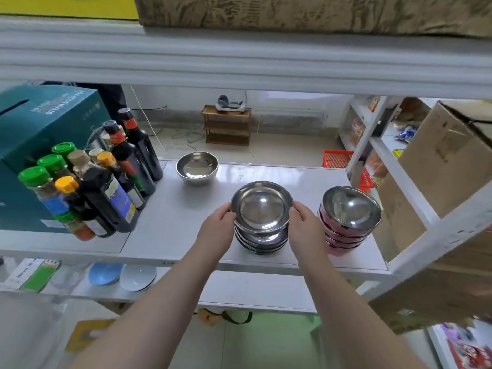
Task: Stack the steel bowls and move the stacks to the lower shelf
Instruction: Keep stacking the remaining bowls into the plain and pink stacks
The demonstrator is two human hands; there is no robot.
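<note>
1. Steel bowl stack (261,230): several bowls nested, sits on the white shelf (170,222) nr its front edge, centre of view. Top bowl (262,206) shiny, open side up, tilted a bit toward the camera.
2. Left hand (218,225): fingers curled onto the left rim of the top bowl, thumb on the near side. Grip partly closed on the rim.
3. Right hand (306,225): same on the right rim, fingers wrapped round the edge. Both hands hold the top bowl betw. them; can't tell if it is fully seated in the stack.
4. Pink-sided bowl stack (347,222): just right of the steel stack, near but apart from the right hand; steel inside, pink outer walls, leaning slightly right.
5. Single steel bowl (197,167): alone at the back of the shelf, left of centre, well apart from both stacks, upright.
6. Bottles (106,182): cluster on the left of the shelf, dark sauce bottles w/ red or orange caps, spice jars w/ green caps at the front.
7. Teal box (40,134): behind and left of the bottles.
8. Lower shelf (239,288): below the front edge; two blue plates (122,275) lie on its left part.
9. Cardboard box (452,161): on the rack at right.
</note>
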